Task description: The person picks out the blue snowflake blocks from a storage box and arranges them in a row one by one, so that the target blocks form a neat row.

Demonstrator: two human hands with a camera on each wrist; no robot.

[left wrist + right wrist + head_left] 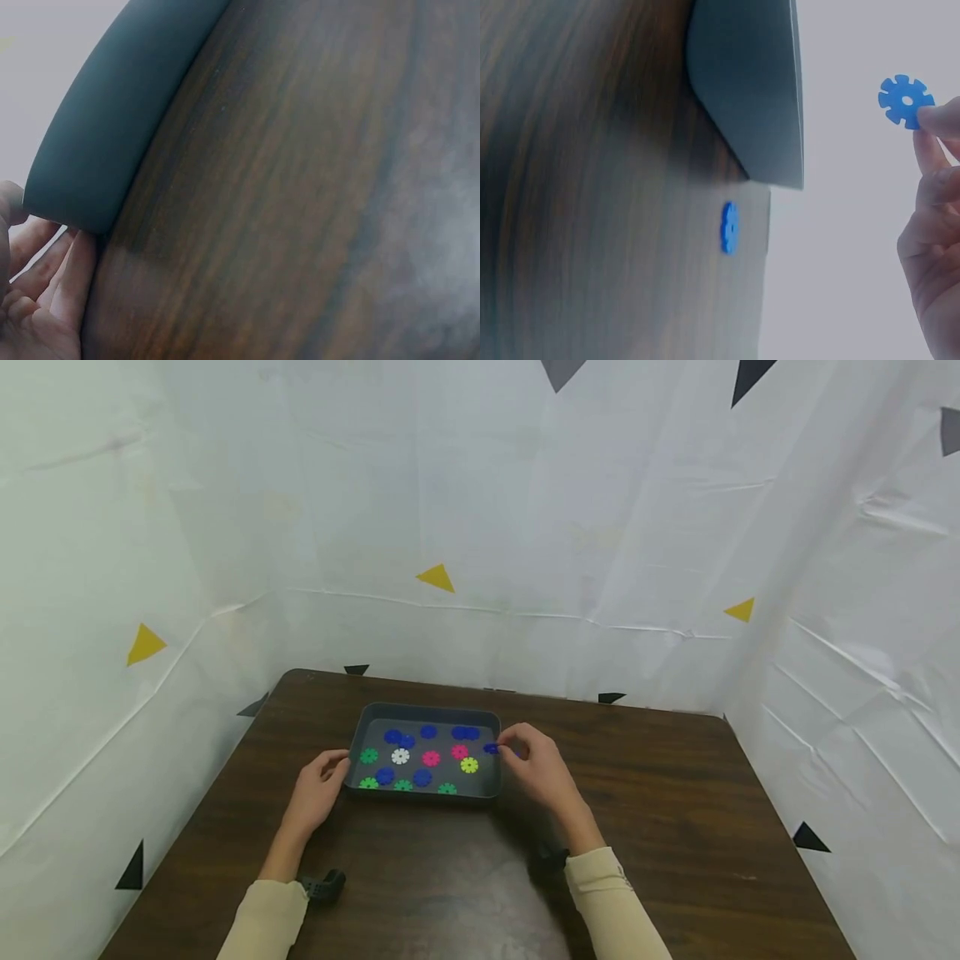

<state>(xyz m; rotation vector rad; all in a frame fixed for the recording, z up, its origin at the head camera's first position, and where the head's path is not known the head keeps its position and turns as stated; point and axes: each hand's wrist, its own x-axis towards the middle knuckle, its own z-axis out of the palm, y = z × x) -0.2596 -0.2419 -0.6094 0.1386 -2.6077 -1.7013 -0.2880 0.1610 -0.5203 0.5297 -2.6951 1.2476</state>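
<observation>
My right hand (538, 767) pinches a blue notched disc (907, 100) between thumb and fingertip, above the right rim of a dark grey tray (420, 794). My left hand (315, 793) grips the tray's left end near its front corner, with the thumb at the rim and the fingers against the outer wall. Inside the tray lie several flat notched discs, among them a white disc (401, 756), a yellow disc (469, 765), a pink disc (431, 758), a green disc (369, 756) and a blue disc (428, 732).
Another blue disc (730, 227) lies on the brown wooden table (660, 827), just outside the tray's right end. White sheeting (510, 510) with yellow and black triangles hangs behind and beside the table. Each wrist wears a dark strapped device (324, 887).
</observation>
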